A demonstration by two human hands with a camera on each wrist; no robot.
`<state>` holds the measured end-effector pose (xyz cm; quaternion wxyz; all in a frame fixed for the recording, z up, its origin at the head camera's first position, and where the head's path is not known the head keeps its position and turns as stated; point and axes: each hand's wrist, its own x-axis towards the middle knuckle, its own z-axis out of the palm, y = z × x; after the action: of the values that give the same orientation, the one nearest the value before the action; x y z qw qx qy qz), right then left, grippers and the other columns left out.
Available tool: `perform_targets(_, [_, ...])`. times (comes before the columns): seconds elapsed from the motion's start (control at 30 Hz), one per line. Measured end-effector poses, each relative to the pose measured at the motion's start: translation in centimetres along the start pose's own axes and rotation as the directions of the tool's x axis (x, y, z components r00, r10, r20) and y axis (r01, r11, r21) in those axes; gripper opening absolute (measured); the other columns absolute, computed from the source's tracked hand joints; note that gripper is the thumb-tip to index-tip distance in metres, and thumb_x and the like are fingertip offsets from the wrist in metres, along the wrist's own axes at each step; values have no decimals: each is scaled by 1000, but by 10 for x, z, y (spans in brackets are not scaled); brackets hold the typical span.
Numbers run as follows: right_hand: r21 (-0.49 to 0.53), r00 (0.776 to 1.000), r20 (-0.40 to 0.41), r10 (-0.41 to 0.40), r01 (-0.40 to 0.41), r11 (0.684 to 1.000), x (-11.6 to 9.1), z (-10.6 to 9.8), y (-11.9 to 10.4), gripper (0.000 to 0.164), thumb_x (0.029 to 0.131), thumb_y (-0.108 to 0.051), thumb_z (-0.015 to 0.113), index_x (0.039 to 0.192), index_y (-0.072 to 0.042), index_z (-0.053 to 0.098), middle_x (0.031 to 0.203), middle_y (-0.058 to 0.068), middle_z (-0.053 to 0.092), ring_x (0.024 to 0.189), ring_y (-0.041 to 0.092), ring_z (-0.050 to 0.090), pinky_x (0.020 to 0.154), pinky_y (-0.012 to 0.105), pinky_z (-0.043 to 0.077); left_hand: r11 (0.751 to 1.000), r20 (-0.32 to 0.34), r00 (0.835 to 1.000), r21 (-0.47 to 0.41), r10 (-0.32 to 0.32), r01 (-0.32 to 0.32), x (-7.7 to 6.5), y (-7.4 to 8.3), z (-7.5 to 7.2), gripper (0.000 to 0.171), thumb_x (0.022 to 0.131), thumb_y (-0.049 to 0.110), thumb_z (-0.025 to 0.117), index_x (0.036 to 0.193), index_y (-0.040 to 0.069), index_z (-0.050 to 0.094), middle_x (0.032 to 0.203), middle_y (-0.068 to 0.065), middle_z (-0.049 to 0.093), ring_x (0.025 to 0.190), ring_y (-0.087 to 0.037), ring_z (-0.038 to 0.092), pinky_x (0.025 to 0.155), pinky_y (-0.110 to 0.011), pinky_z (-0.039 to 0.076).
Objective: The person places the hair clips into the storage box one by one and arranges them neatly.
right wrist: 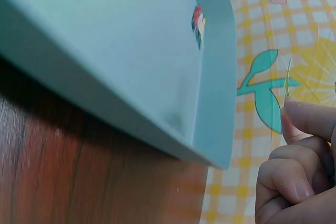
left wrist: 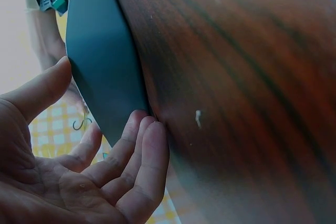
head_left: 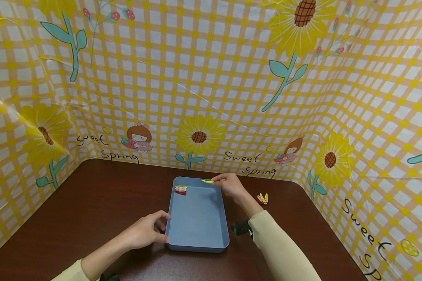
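Observation:
Between the thumb and index finger of my right hand point(head_left: 230, 185) is a yellow snap hair clip point(head_left: 207, 181), pinched at one end. It is held up over the far right part of a grey-blue rectangular tray point(head_left: 197, 222). In the right wrist view the clip point(right wrist: 287, 80) stands edge-on, a thin sliver above the fingertips. My left hand point(head_left: 147, 230) rests against the tray's left side near the front corner, thumb at the rim and fingertips low along the wall. Inside the tray's far left corner lie a yellow clip point(head_left: 181, 187), a pink clip and a red clip point(head_left: 180, 193), side by side.
Right of the tray, a small pile of yellow, pink and red hair clips point(head_left: 262, 198) lies on the dark brown table point(head_left: 126, 195). A checked, sunflower-printed cloth point(head_left: 197, 78) walls off the back and both sides.

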<state>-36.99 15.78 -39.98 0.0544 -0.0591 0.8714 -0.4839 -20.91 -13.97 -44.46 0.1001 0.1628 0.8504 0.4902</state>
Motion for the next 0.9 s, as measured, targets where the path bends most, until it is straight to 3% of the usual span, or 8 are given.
perform_targets(0.17, [-21, 1000, -16, 13, -13, 1000, 4, 14, -5, 14, 91, -13, 73, 102, -8, 78, 49, -6, 40, 43, 11, 22, 44, 27, 24, 1000, 3, 1000, 1, 0, 0, 0, 1, 0, 57, 80, 14, 84, 129, 6, 57, 99, -10, 64, 83, -20, 63, 68, -36, 49])
perform_targets(0.27, [-58, 1000, -22, -12, 11, 998, 5, 22, -7, 13, 91, -13, 72, 101, -8, 79, 72, -5, 61, 58, 11, 42, 56, 27, 34, 1000, 2, 1000, 1, 1, -1, 0, 1, 0, 57, 80, 14, 84, 129, 5, 57, 98, -10, 63, 83, -21, 63, 68, -36, 48])
perform_targets(0.37, [-77, 999, -21, -26, 25, 997, 7, 31, -8, 12, 91, -13, 72, 99, -8, 79, 92, -3, 67, 75, 13, 48, 66, 30, 37, 1000, 2, 1000, 1, 2, -2, 0, 0, 0, 57, 80, 14, 84, 129, 5, 57, 97, -9, 63, 82, -21, 62, 68, -36, 48])
perform_targets(0.5, [-54, 1000, -1, -16, 16, 998, 10, 42, -8, 13, 92, -11, 70, 101, -8, 79, 69, -3, 59, 53, 12, 35, 51, 28, 29, 1000, 3, 1000, 4, 5, -5, 0, 0, -1, 56, 80, 14, 84, 129, 5, 57, 97, -9, 63, 82, -20, 63, 68, -36, 48])
perform_targets(0.6, [-32, 1000, 17, -27, 27, 999, 12, 48, -8, 15, 91, -8, 69, 103, -6, 78, 66, -3, 60, 41, 10, 21, 43, 26, 22, 1000, 3, 1000, 5, 7, -8, 0, 0, -1, 56, 80, 14, 84, 128, 5, 57, 97, -9, 64, 81, -20, 63, 68, -36, 48])
perform_targets(0.7, [-21, 999, 26, -36, 37, 999, 13, 55, -7, 16, 91, -7, 69, 104, -4, 78, 82, 2, 71, 41, 9, 20, 42, 25, 22, 1000, 1, 1000, 6, 8, -8, 0, 0, -1, 56, 79, 14, 84, 128, 5, 57, 97, -10, 64, 81, -20, 63, 68, -36, 48])
perform_targets(0.8, [-26, 999, 28, -20, 20, 999, 15, 61, -7, 16, 91, -9, 70, 105, -4, 78, 69, 1, 66, 42, 8, 21, 42, 25, 24, 1000, -1, 1000, 10, 9, -9, 0, 0, -1, 56, 79, 15, 84, 128, 5, 57, 97, -9, 64, 81, -20, 62, 67, -36, 48])
perform_targets(0.9, [-34, 1000, 28, -11, 11, 999, 16, 67, -5, 17, 91, -10, 70, 105, -5, 78, 54, -4, 48, 43, 9, 23, 44, 25, 25, 1000, -3, 1000, 17, 15, -14, 1, -1, -1, 56, 79, 15, 84, 128, 6, 57, 97, -9, 64, 81, -20, 62, 68, -36, 48])
